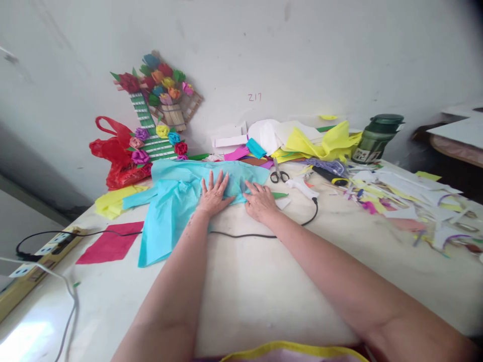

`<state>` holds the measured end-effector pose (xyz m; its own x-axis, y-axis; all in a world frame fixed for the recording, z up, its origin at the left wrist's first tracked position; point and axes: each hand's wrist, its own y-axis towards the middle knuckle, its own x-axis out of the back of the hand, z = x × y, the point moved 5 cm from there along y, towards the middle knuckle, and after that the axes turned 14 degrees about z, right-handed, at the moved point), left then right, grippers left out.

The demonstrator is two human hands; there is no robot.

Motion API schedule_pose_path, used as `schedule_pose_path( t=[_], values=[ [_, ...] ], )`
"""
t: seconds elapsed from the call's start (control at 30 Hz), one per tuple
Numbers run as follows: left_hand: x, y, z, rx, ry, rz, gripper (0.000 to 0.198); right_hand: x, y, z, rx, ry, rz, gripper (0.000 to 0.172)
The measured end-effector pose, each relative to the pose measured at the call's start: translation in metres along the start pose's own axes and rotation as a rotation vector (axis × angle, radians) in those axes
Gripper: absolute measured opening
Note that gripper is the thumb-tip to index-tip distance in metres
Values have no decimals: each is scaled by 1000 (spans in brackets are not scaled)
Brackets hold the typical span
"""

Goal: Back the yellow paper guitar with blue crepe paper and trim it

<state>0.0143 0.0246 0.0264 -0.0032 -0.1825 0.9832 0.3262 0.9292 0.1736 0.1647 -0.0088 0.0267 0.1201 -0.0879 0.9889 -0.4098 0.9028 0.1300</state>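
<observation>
A large, creased sheet of turquoise crepe paper [166,211] lies across the table, one part hanging toward the front edge. My left hand [215,195] rests flat on it with spread fingers. Just to the right, my right hand [261,202] touches the sheet's right part, its fingers stretched out and slightly apart. Neither hand grips anything visible. Beyond my right hand lie black-handled scissors [279,176] and a white glue gun [302,187], whose black cord passes under my right forearm.
Paper flowers on a green-striped stand [160,146] lean near a red plastic bag [116,151]. Yellow paper [324,142], a green flask [377,138] and a cutter [330,176] are at the back. Paper scraps [411,193] cover the right side; a power strip [41,261] and pink sheet [111,245] lie left.
</observation>
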Motion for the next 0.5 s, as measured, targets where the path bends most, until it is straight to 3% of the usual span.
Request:
schedule_pose_path(
  t=[0.3, 0.5],
  values=[
    [0, -9, 19, 126, -73, 136, 99, -3, 0, 5, 28, -33, 26, 39],
    [4, -2, 20, 159, -91, -25, 84, -2, -1, 6, 18, -20, 40, 41]
  ],
)
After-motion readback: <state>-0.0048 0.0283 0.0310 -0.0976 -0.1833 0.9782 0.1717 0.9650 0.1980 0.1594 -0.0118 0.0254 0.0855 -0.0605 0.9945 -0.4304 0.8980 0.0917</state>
